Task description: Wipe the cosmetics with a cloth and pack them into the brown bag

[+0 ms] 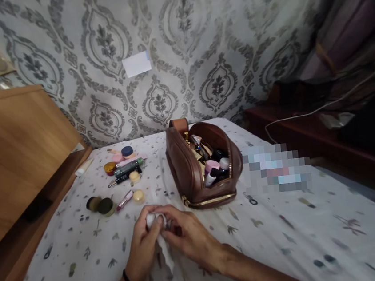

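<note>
My left hand (142, 239) is closed around a thin white tissue or wipe (166, 252), its thumb pressed on a small roundish thing that is mostly hidden by the fingers. From the other side my right hand (190, 235) pinches the same white bundle, and a loose strip hangs down below. Just beyond the hands stands a brown leather cosmetic bag (186, 172), unzipped and full of bottles, jars and tubes. A pale yellow jar (138, 196) and a pink lip gloss tube (124, 200) lie to the left of the bag, close to my left hand.
Two dark round jars (106, 206) touch each other at the left. Behind them lie several tubes, a green bottle (128, 168) and a navy-lidded jar (127, 152). A white tube (83, 167) rests near the wooden headboard (17, 145). Everything sits on a patterned sheet (269, 248).
</note>
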`<state>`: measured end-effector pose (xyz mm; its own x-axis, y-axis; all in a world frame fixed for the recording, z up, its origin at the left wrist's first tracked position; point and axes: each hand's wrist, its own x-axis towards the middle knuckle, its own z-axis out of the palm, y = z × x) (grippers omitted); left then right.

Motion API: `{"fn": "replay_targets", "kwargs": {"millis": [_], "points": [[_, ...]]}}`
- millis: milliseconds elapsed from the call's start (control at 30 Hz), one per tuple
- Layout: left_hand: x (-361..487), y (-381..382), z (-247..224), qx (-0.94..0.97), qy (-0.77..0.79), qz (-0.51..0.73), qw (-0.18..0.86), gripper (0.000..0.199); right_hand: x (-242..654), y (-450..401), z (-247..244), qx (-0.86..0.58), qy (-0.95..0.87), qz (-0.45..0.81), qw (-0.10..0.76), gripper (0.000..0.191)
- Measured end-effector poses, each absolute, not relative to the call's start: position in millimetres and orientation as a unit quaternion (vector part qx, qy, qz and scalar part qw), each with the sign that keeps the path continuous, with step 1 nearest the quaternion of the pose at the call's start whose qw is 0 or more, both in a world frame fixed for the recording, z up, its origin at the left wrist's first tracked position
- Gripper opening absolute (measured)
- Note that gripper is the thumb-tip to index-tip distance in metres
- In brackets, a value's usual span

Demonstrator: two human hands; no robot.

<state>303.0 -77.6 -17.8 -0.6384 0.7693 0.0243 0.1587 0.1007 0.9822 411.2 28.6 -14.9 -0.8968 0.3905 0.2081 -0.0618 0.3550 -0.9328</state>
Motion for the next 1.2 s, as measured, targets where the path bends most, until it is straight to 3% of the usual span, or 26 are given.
{"fn": "replay_targets", "kwargs": {"millis": [233, 500, 800, 967, 1200], "points": [[254, -86, -9, 0.373, 0.746, 0.54, 0.113, 0.033, 376, 22, -18, -0.107, -0.72, 0.67, 0.147, 0.034], [182, -98, 2, 0.253, 0.747, 0.614, 0.005, 0.042, 335, 28, -48, -0.188, -0.65, 0.706, 0.209, 0.022], [152, -126, -2, 0.207, 0.71, 0.659, -0.138, 0.022, 340, 34, -61, -0.157, -0.677, 0.687, 0.212, 0.023], [144, -130, -20, 0.189, 0.711, 0.657, -0.167, 0.026, 339, 32, -62, -0.155, -0.677, 0.687, 0.213, 0.023], [143, -139, -23, 0.241, 0.784, 0.547, -0.167, 0.027, 340, 32, -59, -0.165, -0.679, 0.687, 0.2, 0.02]]}}
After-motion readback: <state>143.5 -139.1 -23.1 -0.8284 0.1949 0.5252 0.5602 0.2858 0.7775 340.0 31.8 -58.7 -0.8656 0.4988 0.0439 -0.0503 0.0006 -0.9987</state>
